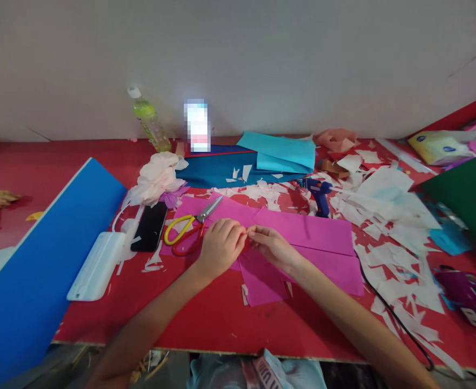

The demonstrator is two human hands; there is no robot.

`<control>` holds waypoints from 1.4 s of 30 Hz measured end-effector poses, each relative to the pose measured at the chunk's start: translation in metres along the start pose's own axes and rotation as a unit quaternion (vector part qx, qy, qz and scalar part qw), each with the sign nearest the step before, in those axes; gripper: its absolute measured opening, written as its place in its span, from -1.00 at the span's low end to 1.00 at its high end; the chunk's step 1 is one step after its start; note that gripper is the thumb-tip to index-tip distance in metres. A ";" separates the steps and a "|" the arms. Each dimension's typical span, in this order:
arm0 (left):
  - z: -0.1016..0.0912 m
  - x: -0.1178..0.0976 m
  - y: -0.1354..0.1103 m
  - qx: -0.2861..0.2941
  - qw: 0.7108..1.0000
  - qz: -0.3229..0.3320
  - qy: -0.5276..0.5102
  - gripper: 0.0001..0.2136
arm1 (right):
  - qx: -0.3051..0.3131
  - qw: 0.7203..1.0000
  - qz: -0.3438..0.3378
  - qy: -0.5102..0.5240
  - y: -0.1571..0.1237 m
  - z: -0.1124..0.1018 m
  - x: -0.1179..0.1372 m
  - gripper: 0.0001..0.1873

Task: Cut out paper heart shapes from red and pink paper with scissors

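Observation:
My left hand (220,246) and my right hand (272,246) meet fingertip to fingertip over a stack of magenta paper sheets (314,232) on the red table (205,313). Both hands are closed in a pinch on a small red piece (246,243) that is mostly hidden between the fingers. Scissors with one yellow and one red handle (189,229) lie just left of my left hand, their blades on the magenta paper.
A black phone (149,227) and a white power bank (98,265) lie to the left beside a blue board (39,259). A blue glue gun (319,194), white paper scraps (387,210), teal sheets (278,154), a white paper flower (156,178) and a bottle (151,121) stand farther back.

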State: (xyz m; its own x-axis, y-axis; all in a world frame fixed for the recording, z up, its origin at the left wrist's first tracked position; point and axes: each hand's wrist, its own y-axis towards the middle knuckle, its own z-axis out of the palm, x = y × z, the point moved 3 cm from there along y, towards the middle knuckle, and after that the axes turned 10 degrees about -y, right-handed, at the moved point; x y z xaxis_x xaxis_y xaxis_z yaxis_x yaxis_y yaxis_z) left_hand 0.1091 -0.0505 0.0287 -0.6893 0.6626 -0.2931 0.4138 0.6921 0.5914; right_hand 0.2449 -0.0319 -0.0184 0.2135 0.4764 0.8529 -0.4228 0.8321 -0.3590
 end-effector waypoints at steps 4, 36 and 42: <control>0.002 -0.001 0.005 0.007 0.999 0.028 0.032 -0.92 | -0.011 1.000 -0.017 -0.001 0.001 0.000 -0.002 -0.78; 0.013 0.007 0.003 0.050 0.998 0.010 0.032 -0.86 | 0.004 0.998 0.017 0.060 0.001 0.002 -0.015 -0.83; 0.012 0.003 -0.001 0.027 0.998 0.043 0.031 -0.88 | -0.022 0.994 0.038 0.097 0.000 0.004 -0.014 -0.82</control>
State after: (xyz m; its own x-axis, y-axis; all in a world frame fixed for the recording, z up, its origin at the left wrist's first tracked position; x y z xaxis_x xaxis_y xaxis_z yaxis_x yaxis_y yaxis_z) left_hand 0.1137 -0.0464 0.0183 -0.6852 0.7018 -0.1950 0.5024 0.6492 0.5710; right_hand 0.2384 -0.0397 -0.0286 0.3495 0.5813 0.7348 -0.4068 0.8006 -0.4399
